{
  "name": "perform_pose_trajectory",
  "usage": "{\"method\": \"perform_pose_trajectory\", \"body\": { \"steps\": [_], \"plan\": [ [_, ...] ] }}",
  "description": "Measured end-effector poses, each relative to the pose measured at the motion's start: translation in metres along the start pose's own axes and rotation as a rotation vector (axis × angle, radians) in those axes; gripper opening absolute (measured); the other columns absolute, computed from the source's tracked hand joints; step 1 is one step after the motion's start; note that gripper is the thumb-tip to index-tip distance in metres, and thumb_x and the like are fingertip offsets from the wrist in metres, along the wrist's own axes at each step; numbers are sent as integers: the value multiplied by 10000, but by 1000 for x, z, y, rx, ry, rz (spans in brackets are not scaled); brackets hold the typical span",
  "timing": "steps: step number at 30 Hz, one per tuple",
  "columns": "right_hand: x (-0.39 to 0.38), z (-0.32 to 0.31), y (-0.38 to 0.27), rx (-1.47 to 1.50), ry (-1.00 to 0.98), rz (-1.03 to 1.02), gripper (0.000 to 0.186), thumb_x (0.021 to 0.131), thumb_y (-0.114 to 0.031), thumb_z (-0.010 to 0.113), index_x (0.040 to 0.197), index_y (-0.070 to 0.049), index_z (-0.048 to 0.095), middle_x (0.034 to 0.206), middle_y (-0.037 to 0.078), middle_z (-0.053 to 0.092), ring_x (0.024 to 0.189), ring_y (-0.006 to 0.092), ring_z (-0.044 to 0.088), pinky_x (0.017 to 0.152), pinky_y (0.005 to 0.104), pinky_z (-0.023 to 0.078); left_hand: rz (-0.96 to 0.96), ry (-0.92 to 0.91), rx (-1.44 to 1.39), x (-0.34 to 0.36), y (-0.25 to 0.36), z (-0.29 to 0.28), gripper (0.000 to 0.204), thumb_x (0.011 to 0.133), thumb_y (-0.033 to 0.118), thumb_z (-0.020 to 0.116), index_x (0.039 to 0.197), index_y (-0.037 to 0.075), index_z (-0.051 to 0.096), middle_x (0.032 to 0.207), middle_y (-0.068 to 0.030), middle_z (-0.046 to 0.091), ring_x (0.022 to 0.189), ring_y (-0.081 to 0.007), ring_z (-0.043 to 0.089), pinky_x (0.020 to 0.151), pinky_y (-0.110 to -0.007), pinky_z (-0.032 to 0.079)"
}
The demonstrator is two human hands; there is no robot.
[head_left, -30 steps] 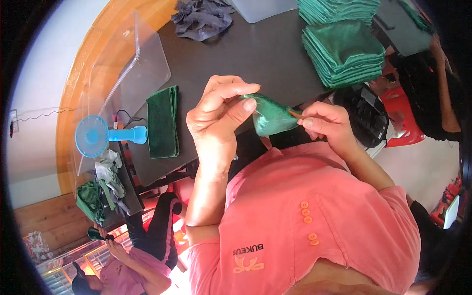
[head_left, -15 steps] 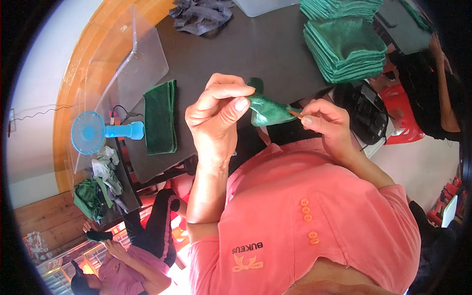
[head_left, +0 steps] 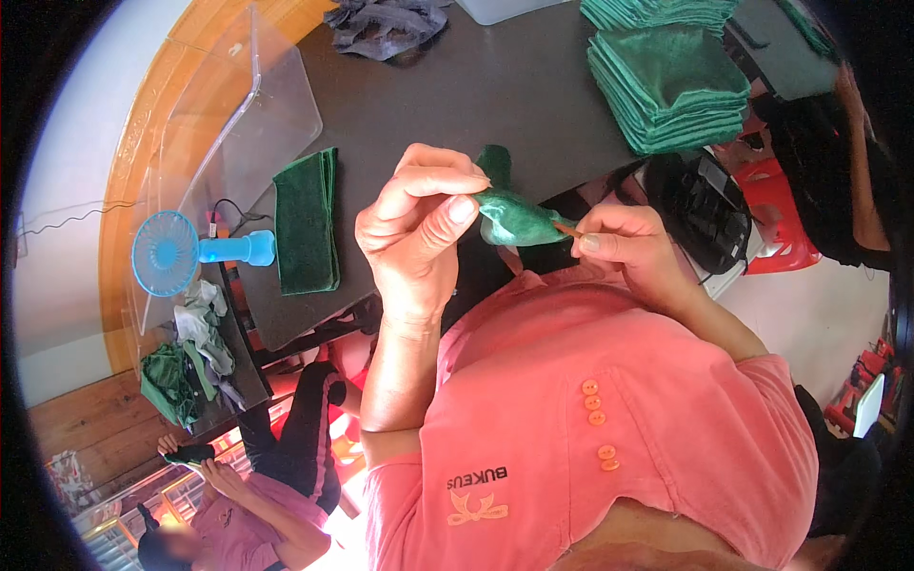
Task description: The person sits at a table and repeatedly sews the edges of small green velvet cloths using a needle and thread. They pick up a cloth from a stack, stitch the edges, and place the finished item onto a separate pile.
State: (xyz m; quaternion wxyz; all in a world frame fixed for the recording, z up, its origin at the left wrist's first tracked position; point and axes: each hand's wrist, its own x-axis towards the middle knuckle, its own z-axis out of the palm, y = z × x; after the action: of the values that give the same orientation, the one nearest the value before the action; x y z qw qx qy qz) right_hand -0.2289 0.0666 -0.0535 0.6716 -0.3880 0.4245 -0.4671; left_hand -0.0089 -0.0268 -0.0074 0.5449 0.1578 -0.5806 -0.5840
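Left hand (head_left: 414,228): pinching the green velvet cloth (head_left: 526,221), thumb against fingers.
Right hand (head_left: 633,246): closed on a thin brown stick (head_left: 566,229), tip at the cloth.
Cloth: between our hands, near the bench (head_left: 419,107).
Change: we now see a dark flap (head_left: 494,166) beyond the left hand; the cloth looked fuller a second ago.

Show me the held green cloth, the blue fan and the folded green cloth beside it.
Held green cloth (head_left: 522,219): head view, middle of its visible part.
Blue fan (head_left: 165,253): head view, its round head.
Folded green cloth (head_left: 305,224): head view, its top face.
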Motion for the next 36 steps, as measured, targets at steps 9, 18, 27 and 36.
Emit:
{"method": "perform_pose_trajectory", "body": {
  "steps": [9,18,27,36],
  "plan": [
    [-5,4,7,197,24,4,182,858,-171,678,825,7,662,629,-16,518,560,47,402,512,219,272,-12,-9,-112,0,-3,5,137,794,-16,702,930,-17,689,900,-100,616,835,-167,560,759,-278,433],
    [0,3,13,30,177,-206,92,783,-76,722,770,-8,661,721,6,598,668,72,507,617,220,383,11,46,-5,-5,0,18,179,790,-1,713,962,-15,664,915,-95,613,841,-175,562,781,-289,442],
    [-1,4,17,-24,287,-342,66,775,-37,715,776,0,660,729,8,590,692,78,508,645,232,377,-51,106,-38,-2,-5,24,201,778,-32,723,970,-29,666,928,-79,617,832,-143,553,764,-252,448],
    [-3,3,21,366,90,-45,113,794,-89,715,771,1,650,684,10,574,588,68,465,535,230,336,2,67,-83,-7,-21,24,229,772,106,755,946,0,649,890,-114,617,799,-206,561,749,-317,443]
  ]
}}
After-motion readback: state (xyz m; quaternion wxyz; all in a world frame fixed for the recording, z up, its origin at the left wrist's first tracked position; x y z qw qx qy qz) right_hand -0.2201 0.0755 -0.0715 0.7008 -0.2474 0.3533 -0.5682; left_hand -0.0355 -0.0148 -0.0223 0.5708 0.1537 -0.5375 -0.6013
